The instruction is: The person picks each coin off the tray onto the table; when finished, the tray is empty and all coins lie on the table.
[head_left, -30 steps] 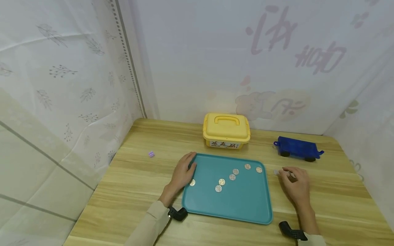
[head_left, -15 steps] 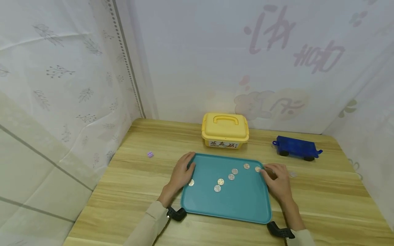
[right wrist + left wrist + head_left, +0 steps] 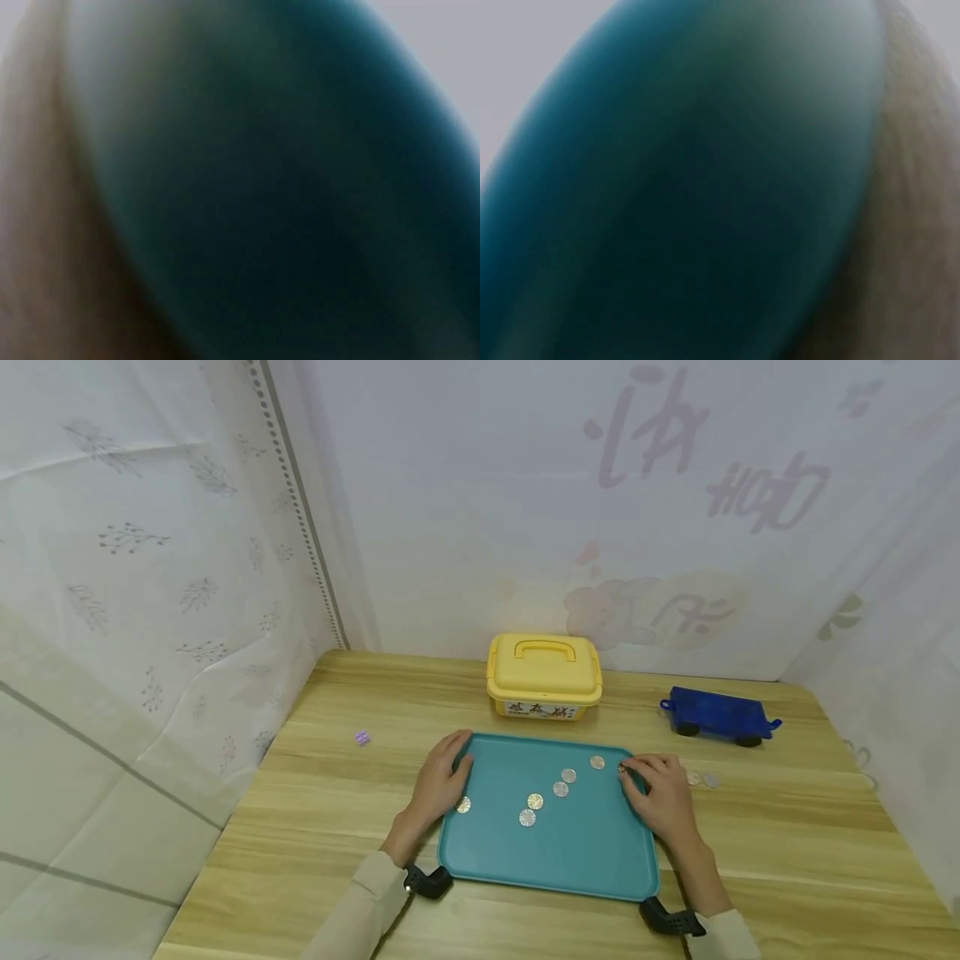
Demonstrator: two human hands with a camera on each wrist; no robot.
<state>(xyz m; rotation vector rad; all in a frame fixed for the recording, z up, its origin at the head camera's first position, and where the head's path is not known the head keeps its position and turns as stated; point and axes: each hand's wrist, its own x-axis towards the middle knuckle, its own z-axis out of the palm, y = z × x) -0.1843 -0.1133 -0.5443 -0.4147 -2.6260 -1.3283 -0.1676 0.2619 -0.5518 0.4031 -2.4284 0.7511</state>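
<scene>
A teal tray [image 3: 555, 852] lies on the wooden table, with several round metallic coins spread inside it. At its upper left corner my left hand [image 3: 438, 781] rests along the rim, fingers fairly straight and thumb over the inner side. One coin [image 3: 462, 804] lies just below that thumb. My right hand [image 3: 660, 793] is at the upper right corner, pinching a small coin [image 3: 622, 768] between thumb and fingertips. Another coin [image 3: 597, 762] lies flat just left of it. Both wrist views are blurred, showing a dark teal shape beside skin.
Behind the tray stands a yellow lidded box [image 3: 543, 677] with a handle. A blue wheeled toy wagon [image 3: 716, 714] is at the back right. Two coins, one a silvery coin [image 3: 711, 780], lie on the table right of the tray. A small purple block [image 3: 362, 737] sits left.
My right hand has moved left from the loose coins on the table to the tray's upper right corner, where it now pinches a coin. My left hand stays at the rim.
</scene>
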